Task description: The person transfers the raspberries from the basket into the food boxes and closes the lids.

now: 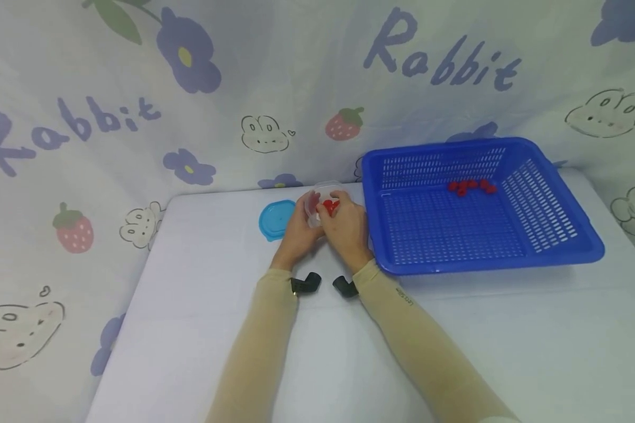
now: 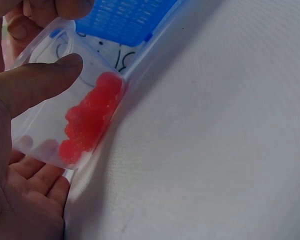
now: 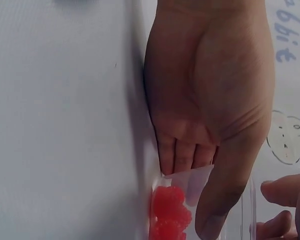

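A small clear plastic container (image 1: 313, 202) stands on the table with several bumpy red pieces (image 2: 92, 117), raspberry-like, lying at its bottom. My left hand (image 1: 299, 230) holds the container from the left, its thumb (image 2: 50, 80) across the clear wall and other fingers behind. From the right, my right hand (image 1: 347, 226) grips the same container; its thumb (image 3: 222, 200) lies over the clear side and its fingers are partly hidden beyond the wall. The container's rim is partly covered by the hands. Beside the left hand lies a round blue lid (image 1: 275, 220).
A large blue plastic basket (image 1: 402, 267) stands just right of the right hand. Several red pieces (image 1: 463, 187) lie at its back. A white cloth covers the table (image 1: 190, 282), and a printed curtain (image 1: 296, 70) hangs behind it.
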The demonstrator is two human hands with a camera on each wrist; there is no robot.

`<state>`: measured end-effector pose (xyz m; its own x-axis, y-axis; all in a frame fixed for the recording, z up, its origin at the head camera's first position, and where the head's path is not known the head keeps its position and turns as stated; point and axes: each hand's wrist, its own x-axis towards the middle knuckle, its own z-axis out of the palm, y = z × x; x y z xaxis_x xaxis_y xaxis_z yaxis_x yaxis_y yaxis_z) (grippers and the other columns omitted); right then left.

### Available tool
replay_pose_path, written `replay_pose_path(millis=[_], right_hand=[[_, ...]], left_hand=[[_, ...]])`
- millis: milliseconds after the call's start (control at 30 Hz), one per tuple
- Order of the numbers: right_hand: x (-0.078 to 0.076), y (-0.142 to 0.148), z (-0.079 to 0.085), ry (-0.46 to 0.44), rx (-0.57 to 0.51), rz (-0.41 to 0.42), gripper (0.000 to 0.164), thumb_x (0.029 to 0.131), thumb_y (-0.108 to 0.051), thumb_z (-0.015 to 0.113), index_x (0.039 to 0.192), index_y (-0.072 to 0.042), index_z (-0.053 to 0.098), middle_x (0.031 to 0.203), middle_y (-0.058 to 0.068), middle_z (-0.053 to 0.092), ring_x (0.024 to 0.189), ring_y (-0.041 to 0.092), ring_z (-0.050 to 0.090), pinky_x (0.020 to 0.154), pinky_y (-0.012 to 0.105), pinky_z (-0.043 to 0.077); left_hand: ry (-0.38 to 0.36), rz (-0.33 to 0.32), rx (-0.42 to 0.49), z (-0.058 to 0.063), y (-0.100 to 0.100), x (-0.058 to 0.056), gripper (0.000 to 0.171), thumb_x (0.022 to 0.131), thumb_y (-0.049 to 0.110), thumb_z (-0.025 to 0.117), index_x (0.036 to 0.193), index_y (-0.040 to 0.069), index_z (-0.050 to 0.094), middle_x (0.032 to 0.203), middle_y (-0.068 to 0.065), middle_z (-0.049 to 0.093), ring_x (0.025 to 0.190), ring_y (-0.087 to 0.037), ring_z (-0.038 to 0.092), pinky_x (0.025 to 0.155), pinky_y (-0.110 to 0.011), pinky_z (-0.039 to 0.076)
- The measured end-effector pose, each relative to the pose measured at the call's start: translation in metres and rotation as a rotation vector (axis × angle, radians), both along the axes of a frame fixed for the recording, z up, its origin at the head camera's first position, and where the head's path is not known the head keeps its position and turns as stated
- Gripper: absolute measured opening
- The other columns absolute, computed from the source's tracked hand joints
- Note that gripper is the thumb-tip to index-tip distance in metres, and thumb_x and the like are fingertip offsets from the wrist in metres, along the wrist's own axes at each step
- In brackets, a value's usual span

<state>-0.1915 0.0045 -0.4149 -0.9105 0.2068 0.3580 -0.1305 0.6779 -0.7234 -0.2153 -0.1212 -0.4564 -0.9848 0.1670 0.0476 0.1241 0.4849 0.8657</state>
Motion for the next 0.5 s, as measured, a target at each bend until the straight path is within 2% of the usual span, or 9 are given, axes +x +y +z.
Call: replay_pose_path(millis=[300, 500], right_hand=[[0.009, -0.008, 0.008, 0.023, -0.004, 0.006, 0.033, 0.085, -0.033, 0.062, 0.111, -0.013, 0.064, 0.062, -0.003, 0.058, 0.058, 0.018, 0.057, 0.051, 0.035, 0.045], [0.016, -0.012, 0.016, 0.048, 0.002, 0.027, 0.030, 0.085, -0.033, 0.061, 0.109, -0.016, 0.064, 0.060, -0.007, 0.055, 0.055, 0.013, 0.053, 0.050, 0.033, 0.043]], left_hand=[[0.057, -0.028, 0.007, 0.000, -0.001, 0.000, 0.075, 0.080, 0.014, 0.068, 0.143, 0.018, 0.027, 0.143, 0.001, 0.041, 0.133, -0.013, 0.033, 0.109, -0.036, 0.026], [0.083, -0.056, -0.020, 0.003, -0.002, 0.000, 0.067, 0.087, 0.018, 0.061, 0.144, 0.012, 0.026, 0.144, -0.010, 0.038, 0.132, -0.022, 0.035, 0.109, -0.040, 0.027]])
